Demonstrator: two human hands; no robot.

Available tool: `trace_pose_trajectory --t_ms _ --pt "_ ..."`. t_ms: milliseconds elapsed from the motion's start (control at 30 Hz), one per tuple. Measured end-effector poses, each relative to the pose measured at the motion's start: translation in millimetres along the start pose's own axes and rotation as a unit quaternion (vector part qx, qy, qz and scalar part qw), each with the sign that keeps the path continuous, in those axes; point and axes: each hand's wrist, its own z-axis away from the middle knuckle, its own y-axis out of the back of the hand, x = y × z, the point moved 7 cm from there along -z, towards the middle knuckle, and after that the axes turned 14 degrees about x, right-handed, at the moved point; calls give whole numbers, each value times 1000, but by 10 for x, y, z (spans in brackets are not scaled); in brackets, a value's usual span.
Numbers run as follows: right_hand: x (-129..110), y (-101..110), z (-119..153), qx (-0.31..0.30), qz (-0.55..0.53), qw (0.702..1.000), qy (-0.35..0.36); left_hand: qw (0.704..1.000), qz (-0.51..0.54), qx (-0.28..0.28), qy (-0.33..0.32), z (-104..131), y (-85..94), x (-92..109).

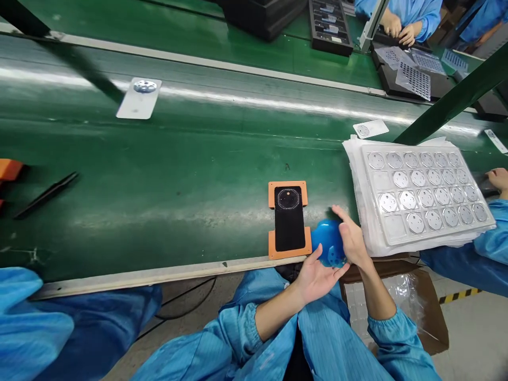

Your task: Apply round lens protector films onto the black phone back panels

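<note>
Palm up and fingers stretched out, my left hand is at the front edge of the bench, by the lower side of a shiny blue translucent piece. My right hand is at that piece's right side, fingers extended; whether either hand bears its weight I cannot tell. Just left of them lies a black phone-shaped panel with a round ring near its top, set in an orange fixture. On the right, a clear tray of round silvery discs rests on white sheets.
A white card with a disc lies on the green belt. Black tweezers are at far left. A green post slants over the tray. Under the bench stands a cardboard box. Co-workers sit left, right and opposite.
</note>
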Motion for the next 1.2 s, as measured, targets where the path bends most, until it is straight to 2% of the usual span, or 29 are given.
trace_pose_trajectory --t_ms 133,300,467,633,700,833,1000,1200 --pt "-180 -165 178 -132 39 986 89 1000 -15 11 -16 32 31 37" --pt "-293 -141 306 -199 55 970 127 999 -12 44 -22 58 40 51" --pt "-271 -118 245 -169 130 963 167 997 -21 81 0 64 73 38" --pt "-219 -223 422 -211 158 941 214 997 7 81 16 78 58 53" --pt "-214 -220 510 -202 156 942 218 996 10 82 18 86 47 51" --pt "-239 -156 638 -151 122 956 222 993 -24 112 -19 101 77 87" --pt "-263 -57 706 -105 76 975 179 989 -65 128 -47 114 99 111" --pt "-312 -92 665 -99 148 962 209 982 -97 154 -54 121 134 115"
